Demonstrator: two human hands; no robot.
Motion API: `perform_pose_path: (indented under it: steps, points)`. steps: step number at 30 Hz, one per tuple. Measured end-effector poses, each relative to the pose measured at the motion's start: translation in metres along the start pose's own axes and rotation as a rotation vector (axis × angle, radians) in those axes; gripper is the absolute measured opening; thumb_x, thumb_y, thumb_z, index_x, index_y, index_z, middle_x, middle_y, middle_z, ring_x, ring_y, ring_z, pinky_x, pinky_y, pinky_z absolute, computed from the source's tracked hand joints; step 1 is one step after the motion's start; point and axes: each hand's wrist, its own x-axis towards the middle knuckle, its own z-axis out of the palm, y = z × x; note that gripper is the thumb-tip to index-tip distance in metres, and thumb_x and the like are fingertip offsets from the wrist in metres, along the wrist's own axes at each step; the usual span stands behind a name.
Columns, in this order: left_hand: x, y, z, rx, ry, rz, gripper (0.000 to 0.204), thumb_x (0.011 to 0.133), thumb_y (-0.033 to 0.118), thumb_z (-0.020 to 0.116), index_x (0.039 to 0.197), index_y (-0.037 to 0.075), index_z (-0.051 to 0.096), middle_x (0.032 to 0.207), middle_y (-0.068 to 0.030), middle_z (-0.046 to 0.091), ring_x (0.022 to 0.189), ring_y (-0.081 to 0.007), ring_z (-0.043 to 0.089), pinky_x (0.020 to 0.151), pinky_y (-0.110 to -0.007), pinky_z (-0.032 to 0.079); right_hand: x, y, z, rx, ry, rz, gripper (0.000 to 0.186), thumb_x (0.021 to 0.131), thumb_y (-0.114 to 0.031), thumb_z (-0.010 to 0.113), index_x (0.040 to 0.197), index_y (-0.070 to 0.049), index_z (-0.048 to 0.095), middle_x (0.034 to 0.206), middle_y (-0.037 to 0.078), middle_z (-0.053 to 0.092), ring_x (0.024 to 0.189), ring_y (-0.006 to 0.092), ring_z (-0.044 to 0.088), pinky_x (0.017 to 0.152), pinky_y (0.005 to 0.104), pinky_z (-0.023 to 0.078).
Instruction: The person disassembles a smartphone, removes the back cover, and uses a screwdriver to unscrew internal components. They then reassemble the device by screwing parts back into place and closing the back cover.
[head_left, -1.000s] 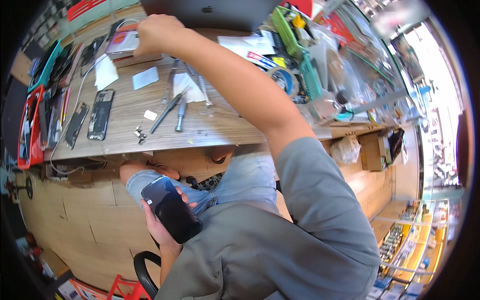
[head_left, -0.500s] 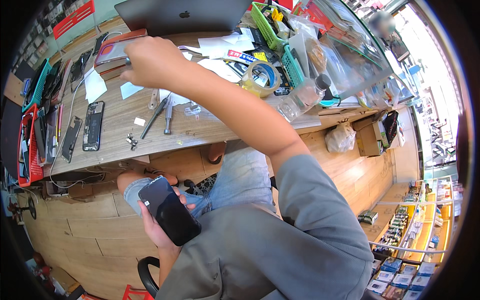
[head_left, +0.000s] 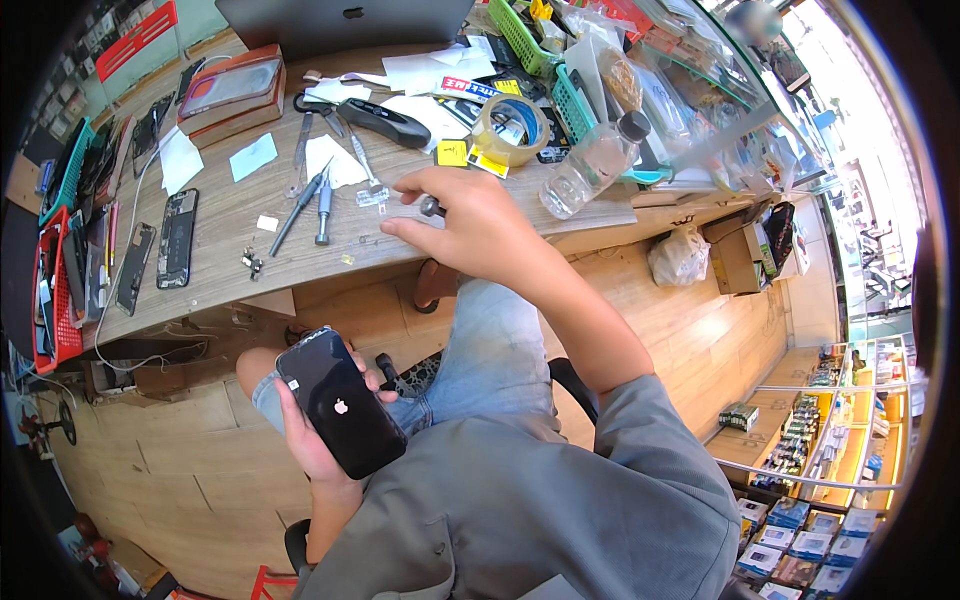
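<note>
My left hand [head_left: 318, 448] is wrapped round a phone [head_left: 345, 425] above my lap. The phone's dark screen faces up with a small white logo lit in its middle, and a tiny white sticker sits at its left edge. Over the table's front edge, my right hand [head_left: 465, 220] has thumb and forefinger spread apart. A small dark piece shows by its fingers, too unclear to name. Nearest to that hand lie a clear plastic piece [head_left: 372, 196], a metal tool [head_left: 364, 160] and two screwdrivers [head_left: 324, 212] [head_left: 296, 216].
On the wooden table [head_left: 215, 275] lie an opened phone [head_left: 177, 240], a phone part [head_left: 137, 270] and small metal bits [head_left: 252, 262]. Behind are a boxed phone case [head_left: 232, 85], a black-handled tool [head_left: 385, 122], a tape roll [head_left: 545, 135], a bottle [head_left: 592, 170], baskets [head_left: 60, 290] and a laptop [head_left: 345, 25].
My right hand has moved from the boxed phone case at the far left toward the right and nearer, uncovering the black-handled tool. A white logo has lit on the phone's screen.
</note>
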Motion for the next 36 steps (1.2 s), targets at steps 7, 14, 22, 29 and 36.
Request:
perform_pose_path:
  steps: [7,14,22,29,36]
  points:
    - [-0.014,-0.021,-0.001,-0.09,-0.027,-0.006,0.088,0.12,0.073,0.024,0.158,-0.001,0.053,0.13,-0.0202,0.066,0.113,-0.0353,0.069,0.102,-0.058,0.064,-0.041,-0.006,-0.014,0.046,-0.032,0.134,0.045,0.094,-0.033,0.093,0.121,0.002,0.082,0.108,0.02,0.084,0.088,0.0385,0.081,0.082,0.0441,0.065]
    - [-0.027,-0.037,0.004,-0.088,-0.003,0.004,0.088,0.12,0.072,0.023,0.157,-0.002,0.055,0.13,-0.0192,0.067,0.113,-0.0339,0.071,0.102,-0.057,0.065,-0.084,-0.016,-0.024,0.117,-0.03,0.247,0.036,0.096,-0.019,0.094,0.124,0.0,0.084,0.107,0.009,0.087,0.093,0.0119,0.08,0.074,0.0291,0.061]
    - [-0.015,-0.036,0.015,-0.084,-0.058,0.001,0.087,0.121,0.072,0.025,0.156,-0.001,0.058,0.134,-0.0223,0.071,0.117,-0.0348,0.076,0.106,-0.062,0.065,-0.154,-0.029,-0.021,0.387,-0.17,0.495,0.034,0.099,-0.018,0.092,0.126,0.0,0.083,0.107,0.004,0.086,0.077,0.0046,0.065,0.066,0.0232,0.049]
    - [0.029,-0.056,0.038,-0.068,-0.055,-0.006,0.092,0.118,0.078,0.03,0.152,-0.001,0.062,0.137,-0.0229,0.072,0.125,-0.0417,0.075,0.112,-0.059,0.062,-0.205,-0.05,-0.023,0.752,-0.318,0.665,0.083,0.089,-0.005,0.1,0.162,0.0,0.06,0.131,0.008,0.08,0.068,-0.0013,0.048,0.062,0.0181,0.038]
    - [0.097,-0.08,0.071,0.007,-0.023,-0.076,0.087,0.12,0.073,0.031,0.152,0.0,0.063,0.131,-0.0243,0.076,0.119,-0.0438,0.079,0.101,-0.055,0.066,-0.199,-0.042,-0.007,0.734,0.082,0.566,0.096,0.091,-0.01,0.1,0.172,0.0,0.049,0.137,0.014,0.081,0.065,0.0001,0.053,0.054,0.018,0.037]
